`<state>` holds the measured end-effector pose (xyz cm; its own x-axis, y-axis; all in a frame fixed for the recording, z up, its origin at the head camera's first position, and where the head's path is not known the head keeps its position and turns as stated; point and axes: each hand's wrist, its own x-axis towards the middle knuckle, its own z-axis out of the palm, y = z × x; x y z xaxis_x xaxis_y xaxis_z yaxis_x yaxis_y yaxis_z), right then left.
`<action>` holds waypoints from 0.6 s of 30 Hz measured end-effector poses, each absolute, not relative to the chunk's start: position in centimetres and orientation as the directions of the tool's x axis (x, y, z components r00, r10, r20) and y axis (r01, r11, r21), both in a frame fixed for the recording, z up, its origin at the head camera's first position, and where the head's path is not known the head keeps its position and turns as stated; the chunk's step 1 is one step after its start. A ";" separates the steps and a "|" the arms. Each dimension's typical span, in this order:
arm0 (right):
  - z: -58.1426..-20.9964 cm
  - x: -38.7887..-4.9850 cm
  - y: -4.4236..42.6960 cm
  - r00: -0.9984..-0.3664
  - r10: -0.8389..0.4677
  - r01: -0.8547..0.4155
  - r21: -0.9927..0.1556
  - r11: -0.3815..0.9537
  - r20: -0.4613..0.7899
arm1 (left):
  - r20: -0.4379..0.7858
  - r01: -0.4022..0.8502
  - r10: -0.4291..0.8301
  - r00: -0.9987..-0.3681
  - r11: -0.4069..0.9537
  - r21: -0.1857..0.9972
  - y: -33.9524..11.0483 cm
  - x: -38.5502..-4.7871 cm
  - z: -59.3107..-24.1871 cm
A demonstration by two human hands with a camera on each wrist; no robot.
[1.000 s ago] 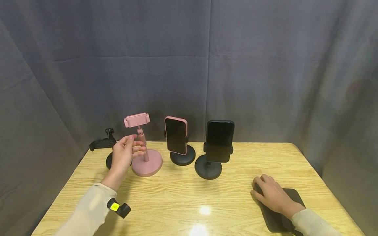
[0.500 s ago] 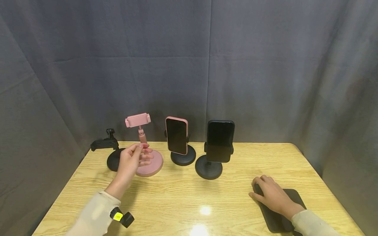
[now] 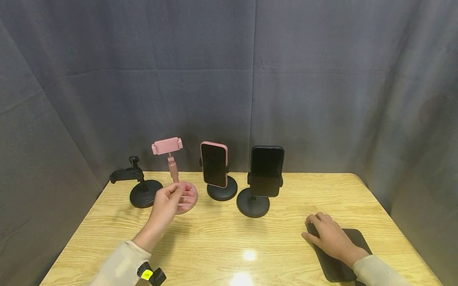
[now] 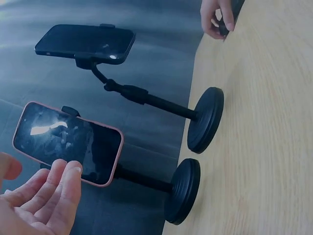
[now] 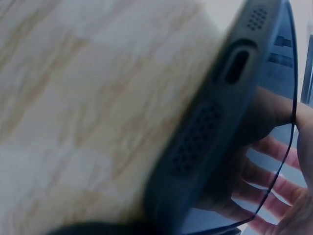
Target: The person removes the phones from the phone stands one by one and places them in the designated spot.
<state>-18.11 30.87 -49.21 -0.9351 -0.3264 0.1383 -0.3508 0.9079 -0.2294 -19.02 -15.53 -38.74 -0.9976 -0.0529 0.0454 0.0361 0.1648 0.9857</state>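
My left hand (image 3: 165, 210) is before the pink phone stand (image 3: 173, 167), covering part of its base. In the left wrist view, the fingers (image 4: 61, 188) are loosely extended in front of a pink-edged phone (image 4: 102, 142); nothing is held. My right hand (image 3: 332, 236) rests on a dark phone (image 3: 358, 238) lying on the table at the right, its fingers over the far left end. Up close in the right wrist view is the end of that phone (image 5: 215, 117), with a port and small holes. The palm and parts of the fingers are hidden.
An empty black stand (image 3: 143, 194) is at the far left. The pink-edged phone stands upright in a black stand (image 3: 222, 194), beside a black phone (image 3: 266, 171) in another black stand (image 3: 253, 203). Grey curtains (image 3: 322, 99) hang behind and beside the wooden table (image 3: 214, 246).
My left hand has moved right and nearer the camera, uncovering the black stand's base and more of the pink post. My right hand has barely moved; its thumb sticks out slightly more.
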 end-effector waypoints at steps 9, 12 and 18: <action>-49.3 -18.2 31.0 -0.938 -0.307 -0.339 -0.246 0.908 0.158 | 0.053 0.050 -0.022 -0.998 0.124 0.991 -14.5 -18.7 -39.7; -49.3 -18.2 30.9 -0.932 -0.305 -0.348 -0.246 0.905 0.196 | 0.055 0.054 -0.011 -0.998 0.113 0.992 -14.2 -18.5 -39.9; -48.4 -17.9 30.3 -0.922 -0.297 -0.360 -0.264 0.895 0.250 | 0.049 0.050 0.012 -0.999 0.095 0.994 -13.6 -18.1 -39.9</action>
<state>-17.86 30.34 -48.45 -0.9217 -0.2969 0.2498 -0.3598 0.8951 -0.2635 -18.10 -13.64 -39.92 -0.9987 0.0120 0.0487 0.0496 0.0950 0.9942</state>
